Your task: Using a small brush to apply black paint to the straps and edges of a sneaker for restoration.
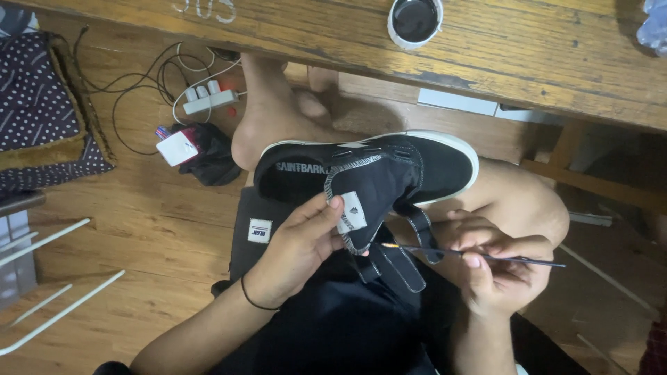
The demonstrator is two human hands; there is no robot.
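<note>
The wooden table [528,55] is running across the top, and at twelve o'clock a small white cup of dark liquid [415,21] is standing on it. Below, the black shoe [389,170] is resting on the person's lap, toe pointing toward three o'clock. The left hand [299,250] is gripping the tongue [365,194], pulling it up and open. The right hand [497,267], at four o'clock from the shoe, is pinching a thin brush [472,255], its tip nearly touching the tongue's stitched edge. Judging by that, the edge work looks underway; how much is finished I cannot tell.
</note>
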